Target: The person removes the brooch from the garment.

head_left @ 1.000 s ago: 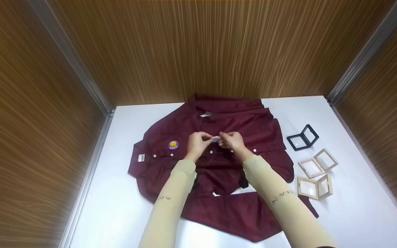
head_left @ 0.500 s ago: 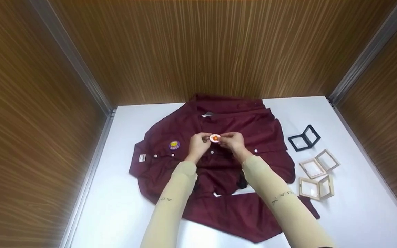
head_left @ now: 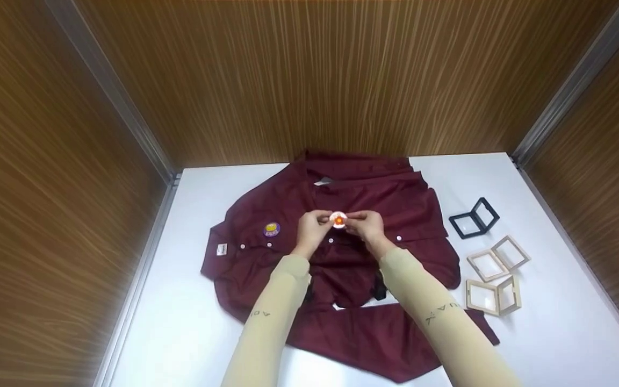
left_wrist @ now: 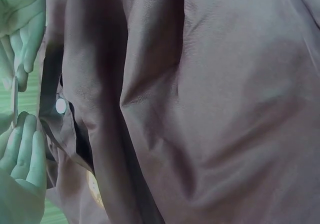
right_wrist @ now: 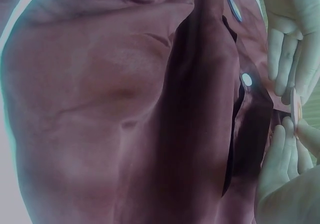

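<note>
A small round pin badge [head_left: 338,220], white with an orange middle, is held face up over a dark red shirt [head_left: 390,199]. My left hand [head_left: 312,231] pinches its left edge between thumb and fingers. On the opposite edge, my right hand [head_left: 367,228] does the same. Both wrist views catch the badge [right_wrist: 296,109] nearly edge-on, between the two hands' fingertips. A second badge [head_left: 272,229], purple with a yellow figure, sits on the shirt to the left. White shirt buttons [head_left: 331,241] run in a row just below my hands.
Three small hinged frames stand half unfolded along the right: a black one [head_left: 474,218], a light wooden one [head_left: 498,259] and another wooden one [head_left: 494,296]. The white table [head_left: 164,301] is closed in by wood-grain panels [head_left: 309,80] at the back and sides.
The badge was tipped almost edge-on a second ago; it has turned so its white and orange face shows. Both hands have kept their grip on it, nearly in place.
</note>
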{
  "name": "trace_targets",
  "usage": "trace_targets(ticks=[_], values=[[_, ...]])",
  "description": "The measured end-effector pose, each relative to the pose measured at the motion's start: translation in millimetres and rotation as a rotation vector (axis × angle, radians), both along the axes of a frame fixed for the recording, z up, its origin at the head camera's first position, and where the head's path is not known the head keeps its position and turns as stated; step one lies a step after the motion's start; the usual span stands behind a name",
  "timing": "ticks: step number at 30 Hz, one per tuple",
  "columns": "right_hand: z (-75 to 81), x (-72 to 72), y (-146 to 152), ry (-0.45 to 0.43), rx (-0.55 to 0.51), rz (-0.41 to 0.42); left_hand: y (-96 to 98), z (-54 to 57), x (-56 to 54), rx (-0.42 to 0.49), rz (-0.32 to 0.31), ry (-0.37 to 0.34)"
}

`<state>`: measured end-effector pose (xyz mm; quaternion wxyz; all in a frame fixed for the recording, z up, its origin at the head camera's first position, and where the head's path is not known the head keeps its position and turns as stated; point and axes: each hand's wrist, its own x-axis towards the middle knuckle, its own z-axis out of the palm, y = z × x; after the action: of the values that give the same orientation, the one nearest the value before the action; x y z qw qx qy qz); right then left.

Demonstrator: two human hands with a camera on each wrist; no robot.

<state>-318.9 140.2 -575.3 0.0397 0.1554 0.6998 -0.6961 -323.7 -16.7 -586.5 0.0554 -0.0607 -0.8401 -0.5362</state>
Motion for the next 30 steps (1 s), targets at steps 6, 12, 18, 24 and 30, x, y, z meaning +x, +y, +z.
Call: trace_targets(ticks=[6,12,18,24,30], values=[[-2.7,0.0,3,0.001,0.005,-0.011,2.1,-0.9,0.2,-0.025,0.001,-0.006],[-3.0,2.2,8,-0.006,0.037,-0.001,6.8,0.9,0.5,-0.065,-0.002,-0.030],[-1.7,1.1,15,0.025,0.010,-0.028,12.7,3.5,-2.1,-0.019,-0.066,0.016],[0.0,1.2,22,0.028,-0.038,-0.043,18.4,3.1,-4.5,-0.052,-0.097,0.017],[-0.4,-0.5,29,0.018,-0.012,-0.063,27.5,2.5,-7.6,-0.058,-0.107,0.002]])
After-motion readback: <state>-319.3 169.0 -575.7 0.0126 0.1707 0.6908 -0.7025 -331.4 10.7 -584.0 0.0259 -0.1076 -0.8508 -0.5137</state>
